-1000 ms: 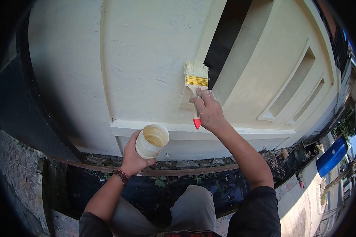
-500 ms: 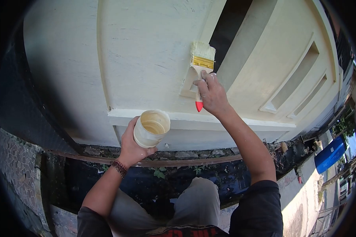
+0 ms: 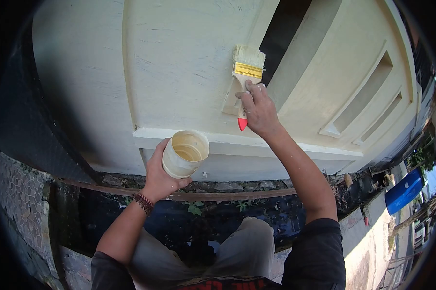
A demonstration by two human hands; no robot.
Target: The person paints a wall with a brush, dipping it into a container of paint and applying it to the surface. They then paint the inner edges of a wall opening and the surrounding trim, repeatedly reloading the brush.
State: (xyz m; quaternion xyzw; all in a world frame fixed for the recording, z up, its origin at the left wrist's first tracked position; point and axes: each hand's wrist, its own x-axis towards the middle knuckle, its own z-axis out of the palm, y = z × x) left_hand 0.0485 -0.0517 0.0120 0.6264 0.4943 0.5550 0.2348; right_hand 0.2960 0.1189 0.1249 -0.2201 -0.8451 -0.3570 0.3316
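My left hand [image 3: 162, 174] is wrapped round a cream paint container [image 3: 184, 154], whose open mouth shows a little pale paint inside. With my right hand [image 3: 260, 108] I grip a wide paintbrush [image 3: 249, 71] by its pale, red-tipped handle, below a yellow metal band. The light bristles point up and lie against the cream wall [image 3: 179, 72], beside the raised edge of a dark opening [image 3: 280, 41]. Thin dark scratches mark the wall to the left of the brush.
A white ledge [image 3: 227, 145] runs along the wall's lower part. Below it lies a dark water-filled ditch [image 3: 145, 217] with stones and small plants. A blue barrel [image 3: 404, 191] stands at the far right, and stone paving [image 3: 22, 198] is at the left.
The brush and my right hand have shifted slightly upward along the opening's edge. My left hand and the container have risen slightly in view.
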